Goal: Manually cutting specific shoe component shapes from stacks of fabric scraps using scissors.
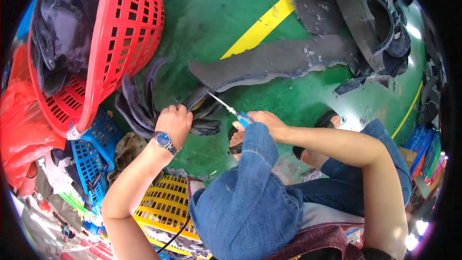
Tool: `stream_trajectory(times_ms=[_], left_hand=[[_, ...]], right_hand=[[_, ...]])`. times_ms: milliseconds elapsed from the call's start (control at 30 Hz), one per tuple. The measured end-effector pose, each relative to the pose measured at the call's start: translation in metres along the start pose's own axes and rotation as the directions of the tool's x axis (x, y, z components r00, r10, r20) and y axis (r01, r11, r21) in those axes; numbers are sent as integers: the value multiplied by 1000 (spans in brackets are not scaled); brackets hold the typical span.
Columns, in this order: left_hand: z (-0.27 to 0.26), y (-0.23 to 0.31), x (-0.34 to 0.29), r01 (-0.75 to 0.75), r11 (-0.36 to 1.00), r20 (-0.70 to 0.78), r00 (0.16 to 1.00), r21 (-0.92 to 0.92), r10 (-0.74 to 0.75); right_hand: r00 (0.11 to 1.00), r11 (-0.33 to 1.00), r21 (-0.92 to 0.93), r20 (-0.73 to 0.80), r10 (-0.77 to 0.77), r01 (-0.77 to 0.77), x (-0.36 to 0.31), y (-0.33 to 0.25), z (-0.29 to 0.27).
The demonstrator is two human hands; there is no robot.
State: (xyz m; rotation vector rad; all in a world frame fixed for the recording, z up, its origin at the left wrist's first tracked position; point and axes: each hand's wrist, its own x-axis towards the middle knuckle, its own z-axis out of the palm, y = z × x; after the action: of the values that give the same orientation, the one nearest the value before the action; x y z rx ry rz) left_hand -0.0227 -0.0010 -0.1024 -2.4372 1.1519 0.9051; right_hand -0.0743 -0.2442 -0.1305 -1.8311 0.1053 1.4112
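Note:
My left hand, with a watch at its wrist, is closed on several long dark grey fabric strips. One end of a strip runs up from that hand toward a long grey padded piece on the floor. In my right hand is a blue-handled cutting tool, held with its narrow pale blade pointing up and left. The blade tip lies at the strip, close to the near end of the grey piece. Whether it is a knife or closed scissors I cannot tell.
A red basket of dark fabric tilts at the left, above blue baskets. A yellow basket sits by my left arm. Grey scraps heap at upper right. Yellow tape crosses the green floor. My sandalled foot is nearby.

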Motion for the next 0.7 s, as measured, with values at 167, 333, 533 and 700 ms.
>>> stream_trajectory(times_ms=[167,333,533,700], left_hand=[[1,3,-10,-5,998,24,1000,-64,7],[1,7,-13,10,995,76,997,-104,-2],[-1,10,-15,19,993,77,997,-113,-10],[-23,-4,-46,183,921,101,982,-343,-157]], right_hand=[[993,993,-48,65,-100,104,4,50,18],[981,989,25,122,-149,147,7,65,27],[994,986,121,-12,-112,112,-5,12,19],[989,985,-91,33,-141,144,-12,44,10]])
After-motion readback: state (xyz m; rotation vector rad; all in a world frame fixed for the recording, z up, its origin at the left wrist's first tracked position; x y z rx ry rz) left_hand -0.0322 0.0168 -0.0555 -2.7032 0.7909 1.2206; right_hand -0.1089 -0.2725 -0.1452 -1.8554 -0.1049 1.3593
